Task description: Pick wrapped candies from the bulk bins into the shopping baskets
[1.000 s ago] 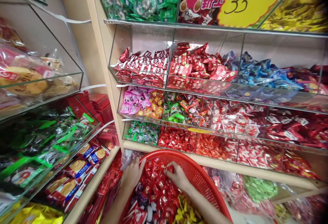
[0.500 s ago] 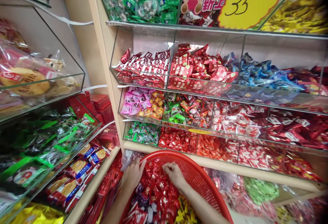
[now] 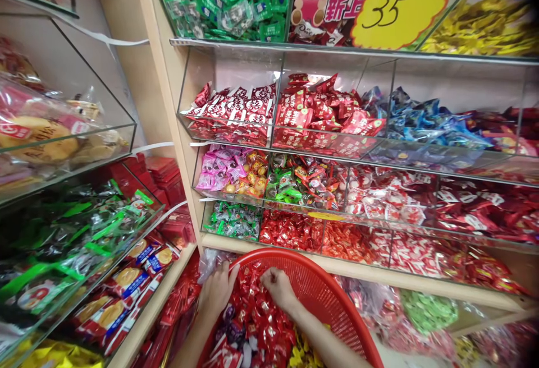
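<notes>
Candy shelves [image 3: 412,279] fill the wall in front of me. Below: round red basket [image 3: 337,300], mouth up. Red candies [image 3: 269,323] heaped inside, long axes pointing every which way; yellow candies [image 3: 302,351] nearer the wearer. Left hand [image 3: 217,289] at the basket's left rim, can't tell its grip. Right hand [image 3: 277,287] over the red candies, grip narrow, contents hidden.

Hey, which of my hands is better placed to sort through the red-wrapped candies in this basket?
Probably your right hand: its curled fingers are over the red-wrapped candies, inside the basket. Your left hand is at the basket's left edge, seemingly steadying it.
</notes>
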{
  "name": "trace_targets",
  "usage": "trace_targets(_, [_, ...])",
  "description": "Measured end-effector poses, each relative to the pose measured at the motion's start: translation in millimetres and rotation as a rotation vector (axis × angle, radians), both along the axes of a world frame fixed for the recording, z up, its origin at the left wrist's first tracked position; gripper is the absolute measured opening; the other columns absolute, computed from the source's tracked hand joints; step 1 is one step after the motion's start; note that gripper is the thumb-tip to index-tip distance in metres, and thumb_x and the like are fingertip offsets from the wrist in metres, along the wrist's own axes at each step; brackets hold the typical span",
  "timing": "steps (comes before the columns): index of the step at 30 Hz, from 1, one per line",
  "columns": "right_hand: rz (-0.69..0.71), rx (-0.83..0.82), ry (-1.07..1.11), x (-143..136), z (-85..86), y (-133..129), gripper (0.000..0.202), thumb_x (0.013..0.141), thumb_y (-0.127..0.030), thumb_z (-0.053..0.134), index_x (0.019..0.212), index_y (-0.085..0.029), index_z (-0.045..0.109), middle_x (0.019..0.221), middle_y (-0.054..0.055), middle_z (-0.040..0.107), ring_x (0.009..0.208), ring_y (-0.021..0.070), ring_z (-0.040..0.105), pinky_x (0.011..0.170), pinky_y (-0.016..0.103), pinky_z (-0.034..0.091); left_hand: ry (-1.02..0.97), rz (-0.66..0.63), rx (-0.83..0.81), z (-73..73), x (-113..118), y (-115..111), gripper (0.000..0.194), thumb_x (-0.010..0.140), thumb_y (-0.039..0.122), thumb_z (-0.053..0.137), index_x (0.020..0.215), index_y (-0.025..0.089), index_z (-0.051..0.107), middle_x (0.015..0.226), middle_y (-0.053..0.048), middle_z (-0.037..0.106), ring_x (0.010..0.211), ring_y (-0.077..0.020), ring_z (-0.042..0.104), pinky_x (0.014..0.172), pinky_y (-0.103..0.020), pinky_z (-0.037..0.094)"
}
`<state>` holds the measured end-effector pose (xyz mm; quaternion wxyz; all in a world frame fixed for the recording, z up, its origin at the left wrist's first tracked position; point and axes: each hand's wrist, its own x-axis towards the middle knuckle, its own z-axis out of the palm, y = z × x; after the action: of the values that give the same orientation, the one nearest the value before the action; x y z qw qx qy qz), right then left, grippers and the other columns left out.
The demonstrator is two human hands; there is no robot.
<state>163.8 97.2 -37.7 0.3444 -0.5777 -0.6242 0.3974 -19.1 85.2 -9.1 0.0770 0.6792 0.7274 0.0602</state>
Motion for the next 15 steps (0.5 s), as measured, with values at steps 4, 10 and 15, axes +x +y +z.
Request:
trace_targets(4, [-0.104, 0.111, -0.085, 4.1, 18.7, -8.4, 0.014, 0.072, -0.029, 0.050, 0.075, -0.017, 0.056, 0.076, 0.005, 0.059, 0.072, 0.0166, 0.057, 0.068, 0.026, 0.044, -0.022, -0.007, 0.000, -0.8, -1.3, 0.6, 0.061, 0.085, 0.052, 0.007, 0.111, 0.014, 0.048, 0.085, -0.012, 0.066, 0.076, -0.0217, 0.064, 0.064, -0.030, 0.044])
trace_targets(10, [-0.131, 0.330, -0.228, 72.2, 63.2, -52.6, 0.026, 0.079, -0.033, 0.044, 0.102, -0.022, 0.052, 0.108, 0.007, 0.051, 0.102, 0.0190, 0.051, 0.090, 0.032, 0.040, -0.043, -0.007, 0.006, 1.2, -1.7, 0.9, 0.062, 0.085, 0.053, 0.007, 0.107, 0.013, 0.050, 0.085, -0.012, 0.066, 0.077, -0.0226, 0.064, 0.064, -0.031, 0.044])
trace_targets(15, [-0.491, 0.407, -0.454, 156.0, 46.6, -119.5, 0.038, 0.076, -0.044, 0.046, 0.107, -0.022, 0.050, 0.120, 0.011, 0.040, 0.114, 0.0290, 0.041, 0.097, 0.048, 0.032, -0.023, -0.011, -0.022, 2.8, -0.8, 1.5, 0.059, 0.085, 0.052, 0.009, 0.108, 0.013, 0.048, 0.084, -0.012, 0.066, 0.077, -0.0227, 0.063, 0.064, -0.031, 0.043])
